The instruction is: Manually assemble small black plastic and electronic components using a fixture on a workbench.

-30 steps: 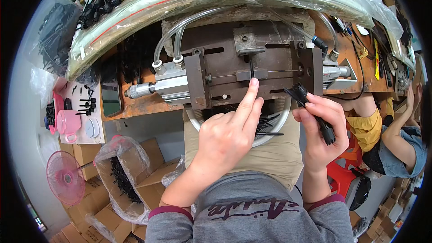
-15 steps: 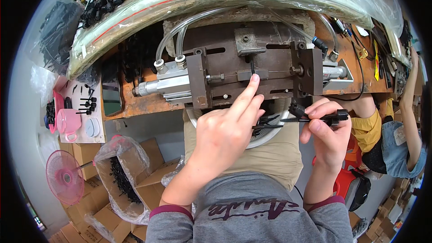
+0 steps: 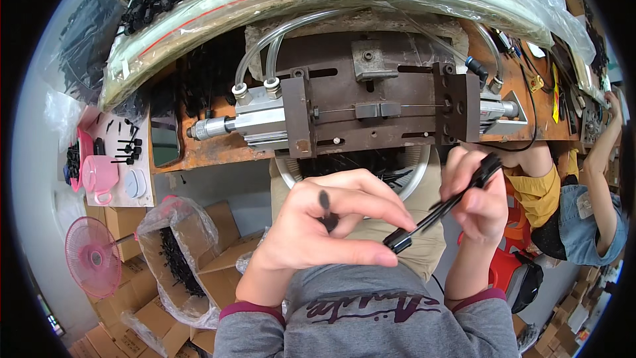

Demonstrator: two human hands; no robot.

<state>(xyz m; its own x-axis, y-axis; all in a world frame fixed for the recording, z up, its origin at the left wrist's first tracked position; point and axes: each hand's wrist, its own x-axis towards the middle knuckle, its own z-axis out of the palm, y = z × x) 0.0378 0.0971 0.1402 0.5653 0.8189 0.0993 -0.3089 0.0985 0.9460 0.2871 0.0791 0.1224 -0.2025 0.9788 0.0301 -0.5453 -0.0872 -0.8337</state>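
My left hand (image 3: 298, 229) is in front of the fixture, its thumb and index finger closed around the ribbed head of a black knobbed rod (image 3: 398, 240). Another dark piece (image 3: 327, 209), smeared by motion, shows against its palm. To the right, my right hand (image 3: 476, 202) is closed around several black knobbed rods (image 3: 487, 171), their thin shafts slanting down toward my left fingertips. How many it holds cannot be made out. Beyond both hands lies a brown metal fixture (image 3: 344, 93) with a small grey block (image 3: 377, 111) at its middle and a thin wire running through.
Silver cylinders with clear hoses (image 3: 262, 119) flank the fixture. A round pale tub (image 3: 422, 172) with black parts sits below it, over my lap. At left are a pink cup (image 3: 101, 172), a pink fan (image 3: 93, 258) and a lined carton (image 3: 149, 252). Another person's arm (image 3: 599, 152) shows at right.
My left hand has drawn back from the fixture's middle block toward my body and met the rods in my right hand. The black rod at the block is gone. My right hand has tilted its rods.
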